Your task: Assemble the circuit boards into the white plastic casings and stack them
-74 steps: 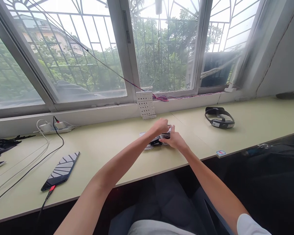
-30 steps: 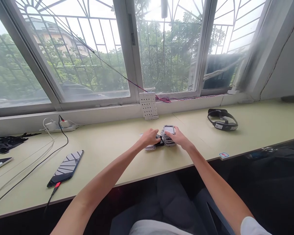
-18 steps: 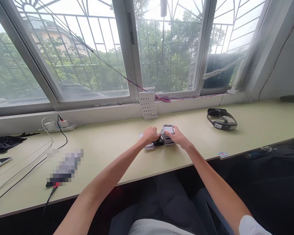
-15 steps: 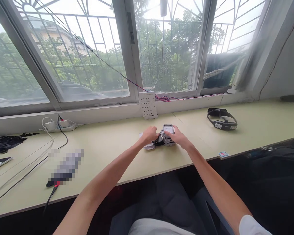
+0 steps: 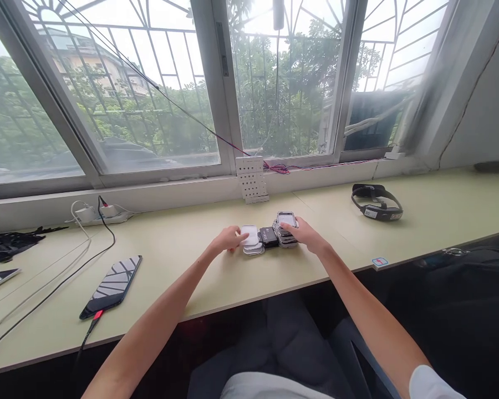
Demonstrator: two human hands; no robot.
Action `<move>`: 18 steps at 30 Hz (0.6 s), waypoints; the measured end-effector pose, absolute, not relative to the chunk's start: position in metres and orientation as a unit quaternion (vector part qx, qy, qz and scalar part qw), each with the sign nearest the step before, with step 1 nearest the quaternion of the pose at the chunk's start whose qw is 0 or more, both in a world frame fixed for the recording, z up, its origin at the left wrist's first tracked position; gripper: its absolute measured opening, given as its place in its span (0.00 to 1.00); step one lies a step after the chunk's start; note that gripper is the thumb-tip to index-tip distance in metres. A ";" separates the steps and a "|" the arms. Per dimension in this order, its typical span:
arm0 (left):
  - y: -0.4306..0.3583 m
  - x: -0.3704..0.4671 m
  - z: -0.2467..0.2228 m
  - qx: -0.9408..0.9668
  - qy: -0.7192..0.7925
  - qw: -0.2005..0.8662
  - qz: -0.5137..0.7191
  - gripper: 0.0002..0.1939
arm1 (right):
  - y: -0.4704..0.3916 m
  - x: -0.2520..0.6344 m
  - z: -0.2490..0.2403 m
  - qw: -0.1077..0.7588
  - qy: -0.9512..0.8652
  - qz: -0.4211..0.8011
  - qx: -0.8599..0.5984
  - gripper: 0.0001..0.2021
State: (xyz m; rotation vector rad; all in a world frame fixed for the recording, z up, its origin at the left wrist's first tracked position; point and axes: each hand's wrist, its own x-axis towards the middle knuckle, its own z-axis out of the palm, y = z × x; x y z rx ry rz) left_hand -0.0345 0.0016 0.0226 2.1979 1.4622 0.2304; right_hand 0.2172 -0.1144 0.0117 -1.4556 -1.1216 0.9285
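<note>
- One tray stack [image 5: 250, 237] and one frame stack [image 5: 287, 242] are shown.
- One headband device [image 5: 381, 213] is visible.
- Two plug adapters [image 5: 86, 214] occupy one power strip [image 5: 117, 219].
- Two flat glossy devices [image 5: 111, 286] appear.
- One perforated panel [image 5: 251, 180] appears.

You have a smooth, pale yellow-green counter [image 5: 208, 266] with a faint satin sheen. By your left hand [image 5: 229, 239], the white covers [image 5: 250, 235] look like smooth plastic; the black block [image 5: 268, 237] beside them is dark, with pale print. Your right hand [image 5: 306, 233] touches a stack of frames [image 5: 286, 244] that appears to be hard plastic, though metal can't be ruled out. Your phone [image 5: 111, 285] has a glossy, mirror-like face. The headset [image 5: 377, 204] looks like black plastic, mostly matt. The black sheeting [image 5: 8, 245] is crinkled and shiny, like thin plastic. Your white sleeve [image 5: 430, 382] is soft, matt cloth.
</note>
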 end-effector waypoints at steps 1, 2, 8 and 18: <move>0.000 -0.033 0.019 0.809 0.525 0.249 0.092 0.17 | -0.114 0.217 0.012 0.517 -0.467 0.387 -0.604 0.25; -0.002 -0.032 0.017 0.812 0.522 0.245 0.096 0.16 | -0.114 0.217 0.011 0.518 -0.467 0.386 -0.603 0.24; -0.010 -0.022 0.019 0.799 0.516 0.301 0.069 0.18 | -0.113 0.217 0.008 0.517 -0.466 0.389 -0.604 0.24; -0.017 -0.021 0.022 0.784 0.542 0.298 0.055 0.29 | -0.116 0.216 0.012 0.500 -0.464 0.397 -0.614 0.25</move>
